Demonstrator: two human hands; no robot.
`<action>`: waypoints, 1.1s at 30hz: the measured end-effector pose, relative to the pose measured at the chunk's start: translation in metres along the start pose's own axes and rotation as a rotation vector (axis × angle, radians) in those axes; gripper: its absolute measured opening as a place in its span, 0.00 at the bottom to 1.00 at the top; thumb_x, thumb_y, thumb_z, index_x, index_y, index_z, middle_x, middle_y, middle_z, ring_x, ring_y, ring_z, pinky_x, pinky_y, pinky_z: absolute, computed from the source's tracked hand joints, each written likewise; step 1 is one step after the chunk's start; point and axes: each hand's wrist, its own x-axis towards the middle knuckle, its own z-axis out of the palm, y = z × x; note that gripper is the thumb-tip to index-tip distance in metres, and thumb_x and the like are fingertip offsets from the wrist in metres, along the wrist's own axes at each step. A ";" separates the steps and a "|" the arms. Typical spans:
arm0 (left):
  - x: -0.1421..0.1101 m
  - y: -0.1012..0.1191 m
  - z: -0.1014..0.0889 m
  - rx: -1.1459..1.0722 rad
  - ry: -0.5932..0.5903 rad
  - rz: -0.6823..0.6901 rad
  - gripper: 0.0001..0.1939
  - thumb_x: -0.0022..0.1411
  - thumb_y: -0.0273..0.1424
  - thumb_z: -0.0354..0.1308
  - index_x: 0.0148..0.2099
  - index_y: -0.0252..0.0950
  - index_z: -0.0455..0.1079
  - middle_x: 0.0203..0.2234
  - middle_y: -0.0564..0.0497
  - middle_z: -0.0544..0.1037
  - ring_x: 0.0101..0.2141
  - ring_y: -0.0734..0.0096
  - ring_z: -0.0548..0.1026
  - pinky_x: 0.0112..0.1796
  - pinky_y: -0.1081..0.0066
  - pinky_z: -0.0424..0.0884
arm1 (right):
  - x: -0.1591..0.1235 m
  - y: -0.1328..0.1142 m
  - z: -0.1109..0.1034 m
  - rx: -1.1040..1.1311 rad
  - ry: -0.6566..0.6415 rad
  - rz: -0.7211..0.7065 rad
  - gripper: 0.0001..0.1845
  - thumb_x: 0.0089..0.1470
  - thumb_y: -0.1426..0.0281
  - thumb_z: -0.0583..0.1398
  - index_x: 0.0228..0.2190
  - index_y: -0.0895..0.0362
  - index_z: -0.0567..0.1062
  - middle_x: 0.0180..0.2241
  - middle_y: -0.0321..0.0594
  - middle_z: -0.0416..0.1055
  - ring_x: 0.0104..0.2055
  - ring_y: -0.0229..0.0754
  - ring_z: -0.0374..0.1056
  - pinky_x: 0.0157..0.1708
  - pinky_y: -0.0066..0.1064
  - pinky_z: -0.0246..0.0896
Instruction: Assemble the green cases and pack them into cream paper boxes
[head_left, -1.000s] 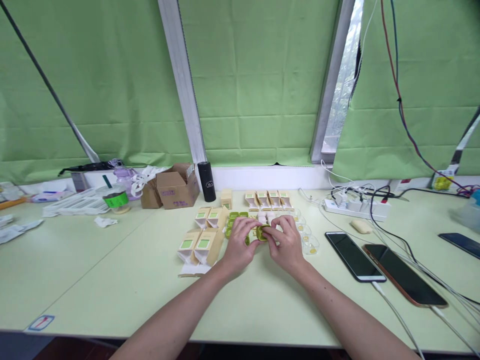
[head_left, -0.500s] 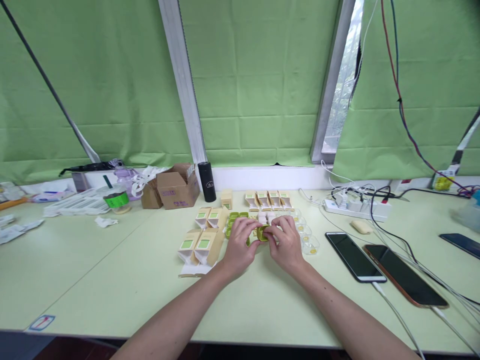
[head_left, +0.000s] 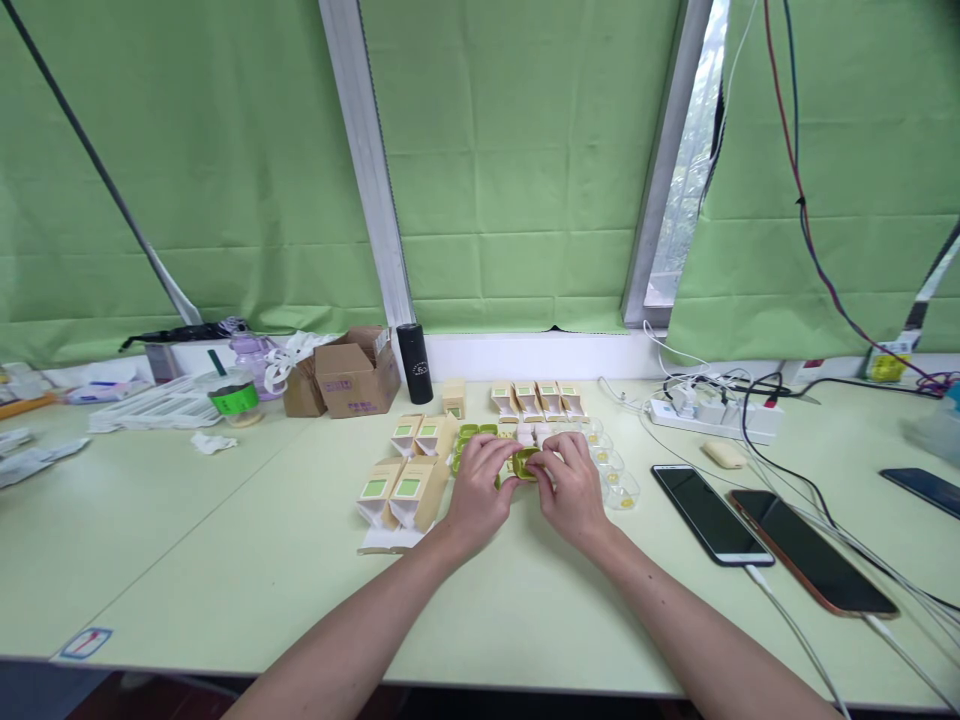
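Pinched in the grip of your left hand (head_left: 481,487) and right hand (head_left: 571,487), the small green container (head_left: 526,464) sits between them over the desk (head_left: 517,610), apparently braced from both sides for steadiness, with green trays (head_left: 466,434) just left and clear cups (head_left: 620,490) just right.

Office-like workroom: long table (head_left: 225,580), power strip (head_left: 750,427), cabled phones (head_left: 709,512), green window coverings (head_left: 517,180)

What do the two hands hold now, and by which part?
A small green container: the left hand holds its left side, the right hand its right side.
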 end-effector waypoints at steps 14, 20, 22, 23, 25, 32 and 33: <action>-0.001 -0.003 0.002 0.117 0.023 0.037 0.24 0.63 0.21 0.63 0.61 0.41 0.73 0.52 0.45 0.82 0.54 0.52 0.71 0.55 0.49 0.72 | -0.001 -0.001 0.001 -0.012 0.010 -0.029 0.10 0.64 0.80 0.59 0.35 0.55 0.77 0.38 0.44 0.69 0.44 0.48 0.61 0.38 0.38 0.63; -0.001 -0.003 0.002 0.125 0.017 0.018 0.25 0.63 0.21 0.64 0.60 0.42 0.74 0.52 0.46 0.82 0.53 0.52 0.71 0.54 0.50 0.72 | 0.001 -0.003 0.000 -0.014 0.012 -0.035 0.09 0.64 0.80 0.59 0.35 0.56 0.77 0.37 0.44 0.69 0.43 0.48 0.61 0.38 0.38 0.62; 0.000 -0.004 0.002 0.125 0.020 0.015 0.25 0.63 0.21 0.63 0.60 0.42 0.74 0.51 0.45 0.82 0.53 0.51 0.71 0.54 0.49 0.72 | 0.001 -0.004 -0.001 -0.011 0.014 -0.036 0.09 0.64 0.80 0.59 0.35 0.56 0.77 0.37 0.44 0.69 0.43 0.48 0.61 0.38 0.38 0.62; -0.001 -0.004 0.002 0.125 0.019 0.014 0.24 0.63 0.21 0.63 0.60 0.42 0.74 0.52 0.45 0.82 0.53 0.51 0.71 0.54 0.49 0.72 | 0.001 -0.004 -0.001 -0.009 0.013 -0.035 0.09 0.64 0.80 0.59 0.35 0.56 0.77 0.37 0.43 0.69 0.43 0.48 0.61 0.38 0.37 0.62; -0.001 -0.004 0.002 0.127 0.015 0.011 0.24 0.63 0.21 0.63 0.60 0.42 0.74 0.52 0.46 0.82 0.53 0.51 0.71 0.55 0.48 0.72 | 0.001 -0.004 -0.001 -0.009 0.009 -0.028 0.09 0.64 0.79 0.59 0.35 0.55 0.77 0.37 0.43 0.69 0.43 0.48 0.61 0.39 0.38 0.62; 0.000 -0.005 0.002 0.140 0.033 0.001 0.24 0.64 0.22 0.64 0.60 0.42 0.74 0.52 0.46 0.82 0.54 0.51 0.71 0.55 0.48 0.73 | -0.001 -0.004 0.000 -0.007 -0.001 -0.016 0.09 0.65 0.78 0.59 0.36 0.55 0.77 0.38 0.44 0.69 0.44 0.48 0.61 0.40 0.38 0.63; 0.000 -0.005 0.002 0.142 0.040 -0.013 0.23 0.64 0.22 0.64 0.60 0.42 0.74 0.52 0.46 0.82 0.54 0.51 0.71 0.55 0.48 0.72 | -0.001 -0.004 0.000 -0.005 0.004 -0.019 0.09 0.65 0.78 0.59 0.36 0.54 0.77 0.38 0.44 0.69 0.44 0.49 0.62 0.40 0.38 0.63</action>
